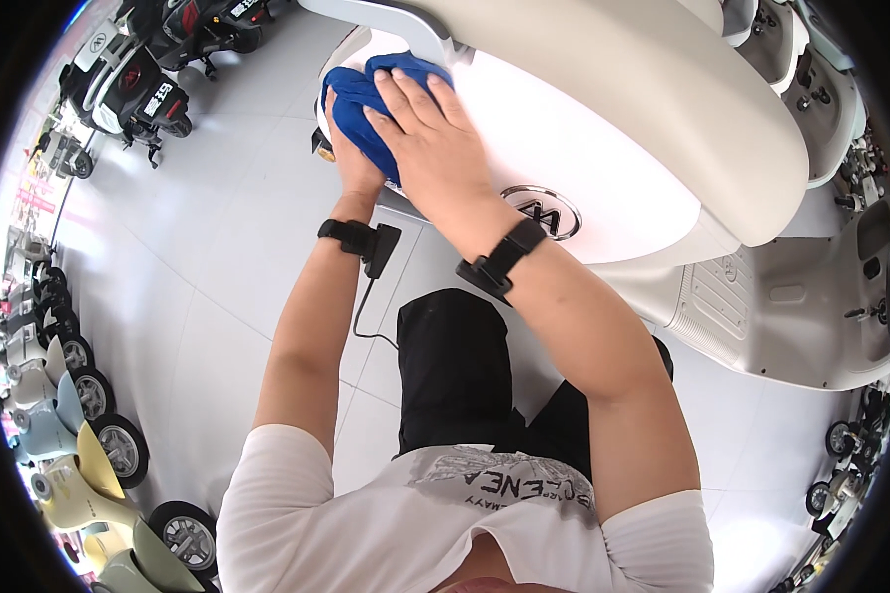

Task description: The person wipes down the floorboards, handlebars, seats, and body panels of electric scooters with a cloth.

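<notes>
A bunched blue cloth lies against the rear end of a white scooter body, below the grey grab rail. My right hand presses on the cloth from above, its fingers stretched out and a little apart. On the cloth's left edge is my left hand, gripping it; most of its fingers are hidden by the folds. Just beside my right wrist, a chrome oval emblem sits on the white side panel. Each wrist wears a black strap, and a cable hangs from the left one.
The scooter's beige seat runs along the top, with its footboard at the right. Several pastel scooters line the left side. Dark scooters stand at the far left. Grey-white tiles cover the floor.
</notes>
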{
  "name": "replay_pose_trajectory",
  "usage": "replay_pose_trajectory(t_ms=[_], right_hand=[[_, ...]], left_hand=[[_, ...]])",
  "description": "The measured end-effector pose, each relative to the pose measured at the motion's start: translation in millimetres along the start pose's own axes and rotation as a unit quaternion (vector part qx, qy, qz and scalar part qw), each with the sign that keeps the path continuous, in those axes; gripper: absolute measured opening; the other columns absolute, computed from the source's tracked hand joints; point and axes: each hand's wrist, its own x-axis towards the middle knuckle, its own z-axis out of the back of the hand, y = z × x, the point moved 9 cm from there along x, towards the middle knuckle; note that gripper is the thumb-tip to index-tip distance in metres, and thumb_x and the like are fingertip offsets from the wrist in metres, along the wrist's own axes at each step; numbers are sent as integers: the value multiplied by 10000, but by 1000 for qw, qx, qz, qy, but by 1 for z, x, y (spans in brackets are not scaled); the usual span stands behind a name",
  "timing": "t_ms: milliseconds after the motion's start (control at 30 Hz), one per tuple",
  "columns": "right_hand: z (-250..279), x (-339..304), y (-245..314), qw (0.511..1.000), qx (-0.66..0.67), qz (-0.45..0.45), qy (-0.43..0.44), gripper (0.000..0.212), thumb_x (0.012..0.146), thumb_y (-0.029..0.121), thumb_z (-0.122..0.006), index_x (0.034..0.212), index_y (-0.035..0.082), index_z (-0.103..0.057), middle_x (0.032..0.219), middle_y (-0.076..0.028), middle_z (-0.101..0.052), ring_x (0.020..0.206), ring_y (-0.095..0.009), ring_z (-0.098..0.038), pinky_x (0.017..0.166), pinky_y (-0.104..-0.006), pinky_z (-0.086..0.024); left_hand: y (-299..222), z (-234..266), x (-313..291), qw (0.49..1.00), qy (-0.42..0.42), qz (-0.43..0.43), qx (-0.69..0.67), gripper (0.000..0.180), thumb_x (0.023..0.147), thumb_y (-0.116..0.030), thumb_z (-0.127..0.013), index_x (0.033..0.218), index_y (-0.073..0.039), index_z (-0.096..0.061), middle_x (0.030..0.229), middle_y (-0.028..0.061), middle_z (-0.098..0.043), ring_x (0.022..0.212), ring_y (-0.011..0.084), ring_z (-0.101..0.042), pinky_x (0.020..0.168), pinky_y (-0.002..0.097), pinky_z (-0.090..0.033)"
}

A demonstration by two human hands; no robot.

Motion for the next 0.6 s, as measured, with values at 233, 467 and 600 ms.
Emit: replay_pose_trajectory(t_ms=[233, 467, 600], right_hand=[[-52, 8, 33, 994, -77, 26, 72, 398, 954, 251, -491, 1331, 180, -598, 1548, 2, -392, 1431, -148, -319, 1214, -353, -127], [-74, -75, 61, 981, -65, 111, 147, 426, 931, 205, -497, 1324, 74, -593, 1517, 21, -433, 1379, -132, -375, 1196, -322, -187], [-60, -122, 37, 980, -53, 134, 138, 427, 905, 157, -535, 1316, 51, -587, 1443, 0, -518, 1329, -132, -428, 1173, -315, -257]], left_hand=[[52, 6, -8, 998, 24, 53, 0, 615, 939, -266, -645, 1437, -35, -366, 1426, 123, -483, 1300, 238, -488, 1084, 375, -398], [92, -10, -126, 983, 62, 168, -47, 411, 991, -188, -558, 1365, -50, -458, 1349, 89, -520, 1186, 188, -537, 1003, 350, -442], [53, -36, -162, 985, 116, 112, 54, 427, 964, -150, -568, 1364, -46, -459, 1349, 179, -498, 1256, 326, -472, 1047, 418, -391]])
